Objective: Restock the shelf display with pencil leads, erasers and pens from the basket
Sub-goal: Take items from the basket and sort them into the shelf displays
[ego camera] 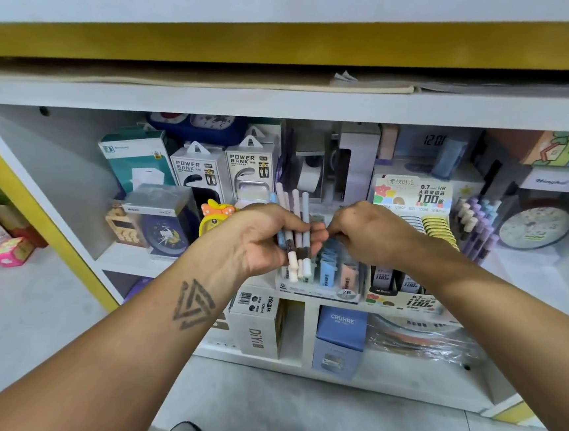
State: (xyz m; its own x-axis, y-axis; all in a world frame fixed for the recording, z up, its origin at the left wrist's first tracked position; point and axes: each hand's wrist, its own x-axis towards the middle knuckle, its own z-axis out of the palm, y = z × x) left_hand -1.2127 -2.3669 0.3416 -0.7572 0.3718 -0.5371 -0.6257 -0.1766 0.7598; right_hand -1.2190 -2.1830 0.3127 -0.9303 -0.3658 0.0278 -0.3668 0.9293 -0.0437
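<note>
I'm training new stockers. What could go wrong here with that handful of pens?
1. The left hand grips several pens in a loose fan; as the right hand picks at them, one may slip and fall.
2. The eraser tray sits right below, so a dropped pen could land among the erasers.

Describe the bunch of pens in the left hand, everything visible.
The pens are a small bunch of slim pastel sticks, pink, blue and whitish, with dark bands near pale lower tips. They stand roughly upright before the shelf, above the 2B tray. The left hand grips them mid-length; the right hand pinches at the bunch.
</note>
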